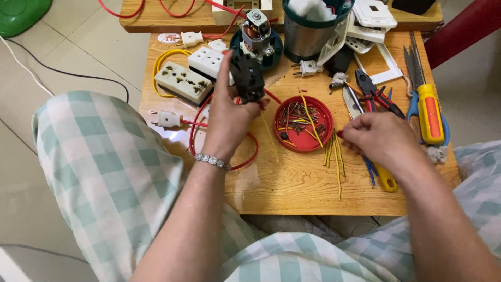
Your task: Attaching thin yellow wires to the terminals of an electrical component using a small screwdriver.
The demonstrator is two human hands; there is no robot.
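A: How many socket blocks are on the table?
B: 2: a beige one (183, 82) and a white one (207, 61).
A: Plugs?
B: 3 white 2-pin plugs: 1 on the red cable (168, 119), 1 near the top edge (191, 38), 1 by the steel can (308, 68).
A: Tools?
B: 1 yellow-handled screwdriver (429, 112), 1 pair of red-handled pliers (374, 93), 2 metal files (410, 61).
A: Containers?
B: 1 red lid (303, 124) of small screws, too many to count, and 1 steel can (308, 36).
A: Hands?
B: 2.
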